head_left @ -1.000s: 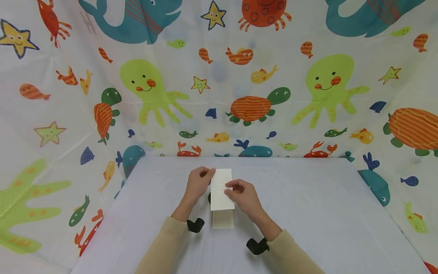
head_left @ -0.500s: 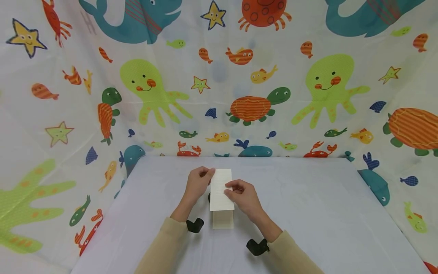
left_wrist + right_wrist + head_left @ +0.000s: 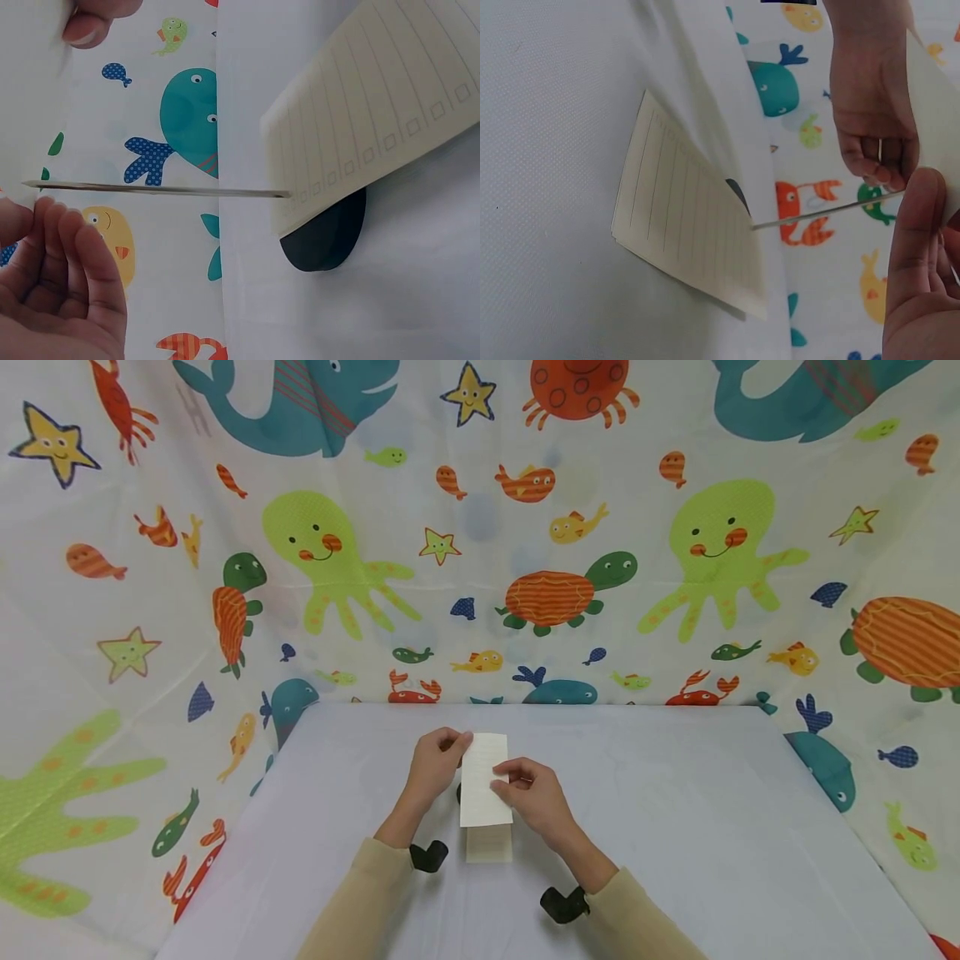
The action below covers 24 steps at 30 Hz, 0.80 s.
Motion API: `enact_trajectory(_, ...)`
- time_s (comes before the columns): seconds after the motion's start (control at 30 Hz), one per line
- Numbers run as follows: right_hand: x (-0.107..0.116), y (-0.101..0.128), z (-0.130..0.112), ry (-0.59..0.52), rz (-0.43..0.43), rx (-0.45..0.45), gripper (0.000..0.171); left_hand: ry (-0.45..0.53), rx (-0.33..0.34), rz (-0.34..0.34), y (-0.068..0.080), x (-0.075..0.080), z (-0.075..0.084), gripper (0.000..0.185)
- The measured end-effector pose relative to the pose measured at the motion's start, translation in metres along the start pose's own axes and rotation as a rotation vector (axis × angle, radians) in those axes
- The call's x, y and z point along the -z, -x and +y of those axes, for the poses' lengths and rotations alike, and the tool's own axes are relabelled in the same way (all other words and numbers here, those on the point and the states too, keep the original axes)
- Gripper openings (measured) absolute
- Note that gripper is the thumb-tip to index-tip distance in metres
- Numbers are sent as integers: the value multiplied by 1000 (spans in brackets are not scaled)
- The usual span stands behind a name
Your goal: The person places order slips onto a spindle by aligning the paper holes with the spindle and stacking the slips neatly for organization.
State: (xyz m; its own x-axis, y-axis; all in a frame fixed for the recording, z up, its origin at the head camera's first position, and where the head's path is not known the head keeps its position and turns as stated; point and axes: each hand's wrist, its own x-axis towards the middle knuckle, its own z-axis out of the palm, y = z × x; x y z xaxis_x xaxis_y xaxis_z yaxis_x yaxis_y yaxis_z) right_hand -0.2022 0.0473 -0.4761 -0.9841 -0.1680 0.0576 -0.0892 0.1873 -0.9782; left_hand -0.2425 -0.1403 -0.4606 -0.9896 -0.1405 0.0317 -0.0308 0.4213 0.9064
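A paper spike [image 3: 157, 190] stands upright, a slim metal rod on a black rounded base [image 3: 326, 236]. Lined sheets with checkboxes [image 3: 352, 127] lie low on the rod, over the base. Above them, both hands hold another lined sheet [image 3: 483, 789] up near the rod's tip. My left hand [image 3: 435, 758] pinches this sheet at its far left corner. On the opposite side, the right hand [image 3: 534, 791] pinches the right edge between thumb and fingers. From the head view, the held sheet hides the rod and most of the lower paper; just a sliver of the base peeks out.
A white cloth covers the table [image 3: 675, 827]. Behind it and at the sides hangs a curtain [image 3: 480, 552] printed with sea animals. Black wrist cameras [image 3: 564, 904] sit at both beige sleeves [image 3: 652, 918].
The held sheet has shifted slightly toward me, and its near edge sits a little lower in the head view. Both hands keep their hold and have barely moved.
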Motion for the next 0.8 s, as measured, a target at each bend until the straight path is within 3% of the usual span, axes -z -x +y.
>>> enact_trajectory(0.6,-1,0,0,-9,0,7,21,-7,-26,-3,-2,-2,0,26)
enact_trajectory(0.8,-3,-1,5,3,-3,10,21,-26,-43,-1,-4,-3,-7,24)
